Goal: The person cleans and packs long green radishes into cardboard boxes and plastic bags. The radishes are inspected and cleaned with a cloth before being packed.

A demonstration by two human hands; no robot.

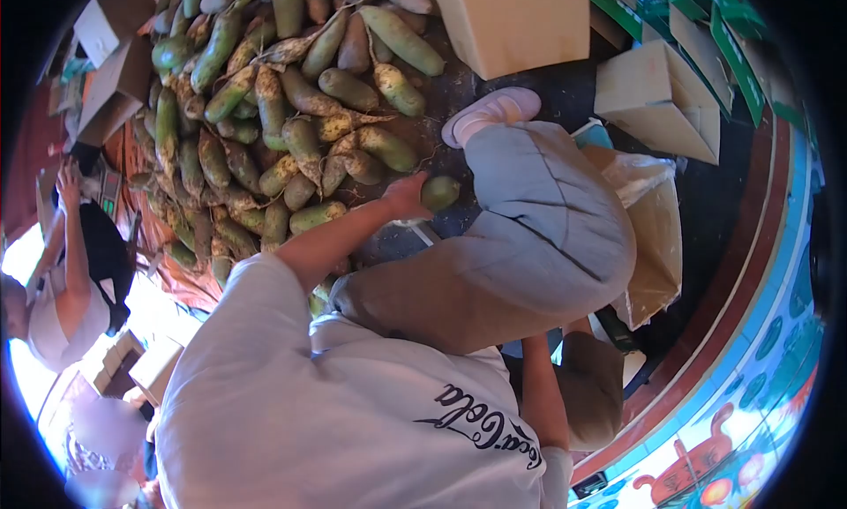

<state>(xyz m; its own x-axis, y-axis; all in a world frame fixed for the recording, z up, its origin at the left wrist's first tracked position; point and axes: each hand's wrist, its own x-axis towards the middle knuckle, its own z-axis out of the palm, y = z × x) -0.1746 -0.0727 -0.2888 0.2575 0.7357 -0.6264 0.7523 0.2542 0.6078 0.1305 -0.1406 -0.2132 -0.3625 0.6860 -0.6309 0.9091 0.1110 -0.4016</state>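
My left hand [406, 198] reaches forward to the near edge of a large heap of green radishes [300, 143]. Its fingers are closed around one green radish [439, 193], whose rounded end sticks out on the right. Just below that hand lies a narrow pale strip [425, 234], too little of it showing to name. My right forearm [540, 385] goes down behind my bent leg, which hides the right hand. Many radishes in the heap carry soil and thin roots.
Open cardboard boxes [657, 94] stand to the right, another carton [516, 24] at the top. A plastic-lined box [653, 244] sits beside my knee. Green crates [737, 50] are at upper right, near a painted wall [759, 403]. At left, another person [71, 297] raises an arm beside a scale [108, 191].
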